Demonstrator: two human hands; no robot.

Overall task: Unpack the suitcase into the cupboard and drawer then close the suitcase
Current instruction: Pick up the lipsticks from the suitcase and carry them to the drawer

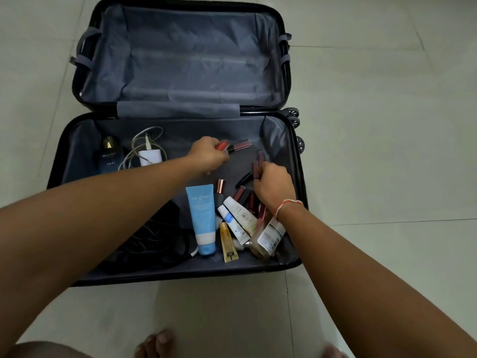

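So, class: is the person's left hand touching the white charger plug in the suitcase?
Apart. The head view shows the left hand closed on lip gloss tubes, with bare grey lining plainly visible between it and the white charger plug.

The suitcase [296,161] is lined with thin, creased grey cloth of a faint sheen, and its black rim looks like hard plastic. The floor [387,125] is laid with smooth, pale, slightly glossy tiles. The blue tube [202,215] appears as matt plastic, the clear bottle [267,237] as glossy, the charger [151,156] as smooth white plastic.
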